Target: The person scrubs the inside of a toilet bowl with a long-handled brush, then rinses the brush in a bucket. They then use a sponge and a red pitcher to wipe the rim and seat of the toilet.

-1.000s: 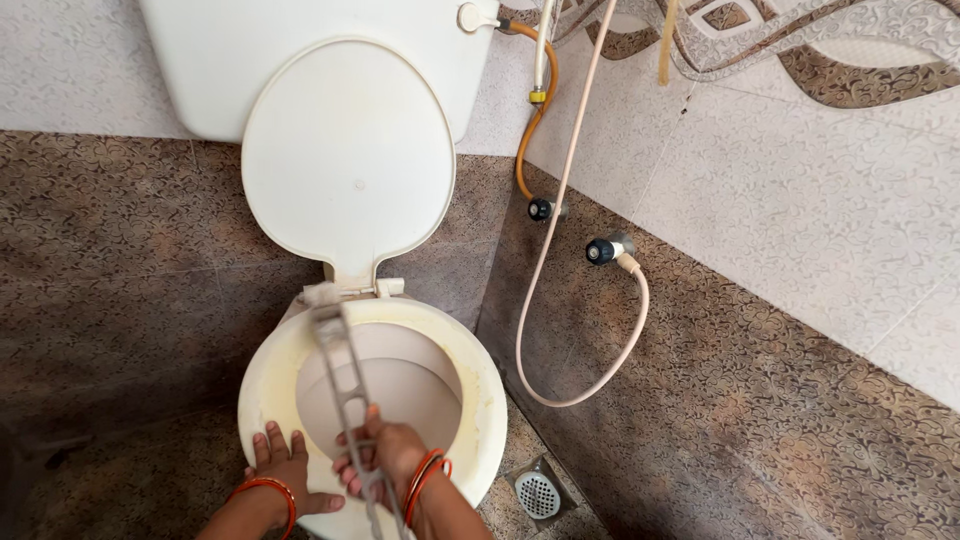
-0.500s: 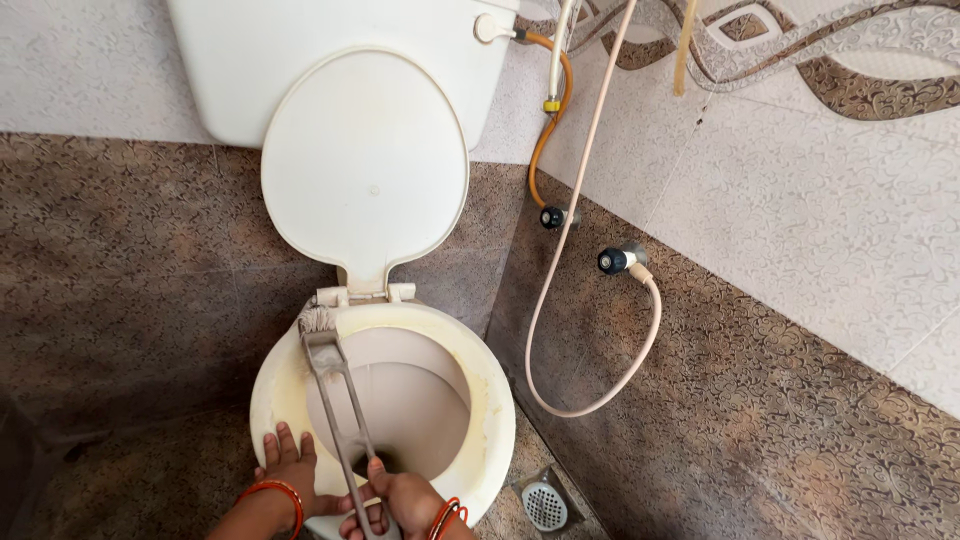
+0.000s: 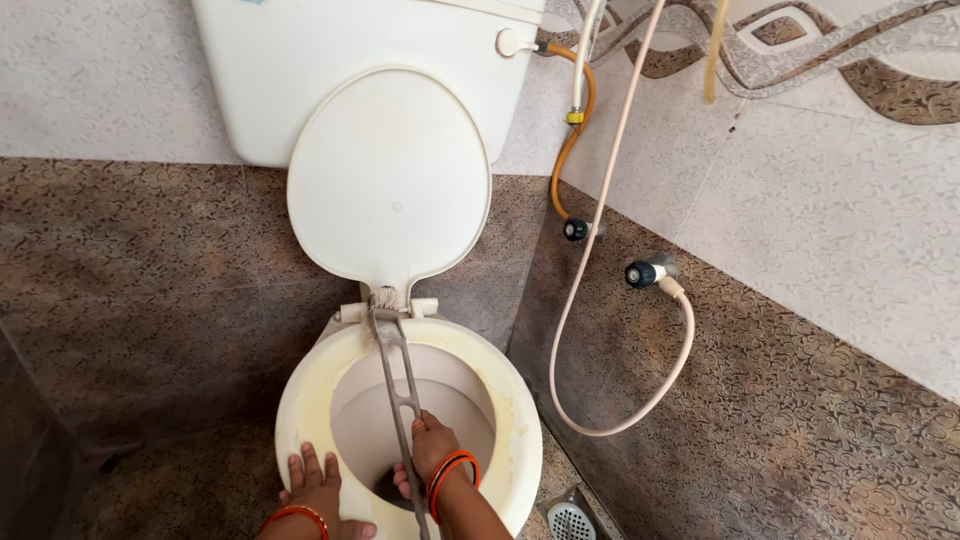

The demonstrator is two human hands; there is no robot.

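As we looked down from the head camera, we set the scene out near to far:

Left hand: our left hand (image 3: 318, 490) lay flat with fingers spread on the near rim of the toilet bowl (image 3: 300, 400), gripping nothing; an orange bangle sat at the wrist.

Right hand: our right hand (image 3: 430, 450) was clenched round the grey handle of the toilet brush (image 3: 397, 380), over the middle of the bowl.

Brush: its shaft ran away from us across the opening, and the bristle head touched the far rim just below the hinge of the raised seat lid (image 3: 390, 180).

Progress: we judged the scrubbing part done; yellow staining showed along the left and right of the rim, so much of it looked left to clean.

Floor: a round metal drain cover (image 3: 571, 520) lay just right of the bowl.

Wall: a pale hose (image 3: 620, 400) looped down from two dark-capped taps.

Far: the white cistern (image 3: 350, 60) stood against the tiles.

Packages, labels, signs: we saw none, save a small bluish mark on the cistern, too small to tell.
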